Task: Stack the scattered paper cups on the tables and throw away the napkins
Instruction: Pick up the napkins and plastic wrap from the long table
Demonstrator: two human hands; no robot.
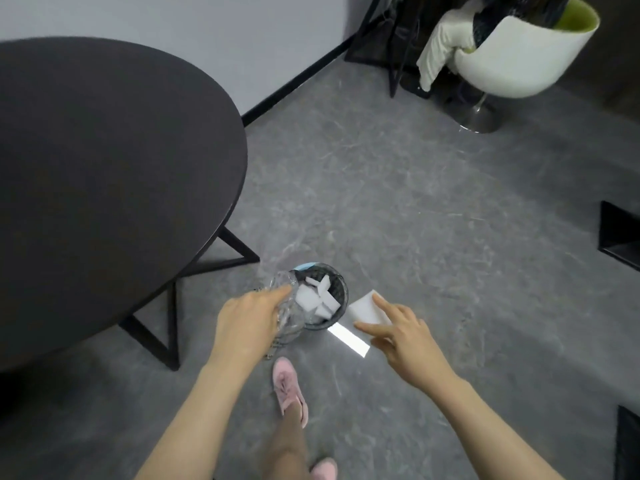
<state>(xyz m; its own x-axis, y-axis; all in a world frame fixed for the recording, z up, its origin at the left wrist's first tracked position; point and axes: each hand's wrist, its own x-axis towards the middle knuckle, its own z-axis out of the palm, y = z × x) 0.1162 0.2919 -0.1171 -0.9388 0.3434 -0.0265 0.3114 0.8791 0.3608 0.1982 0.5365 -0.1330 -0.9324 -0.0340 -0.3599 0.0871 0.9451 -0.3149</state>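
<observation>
One round table (104, 150), dark, beside the bin (341, 285) on the floor, which holds several napkins (317, 301). Left hand (247, 323) grips the clear liner (287, 306), likely holding it open. Right hand (398, 327), fingers spread, napkin (365, 308) at its fingertips beside the rim, seemingly mid-drop.

Both bare arms reach forward from the bottom of the frame.

The left hand (249, 317), just left of centre in the lower half, has its fingers curled round something clear and crinkled, back of the hand up. The right hand (401, 330), to its right, is spread with fingers straight, index and thumb extended. A leg and pink-shod foot (289, 389) show between the forearms.
</observation>
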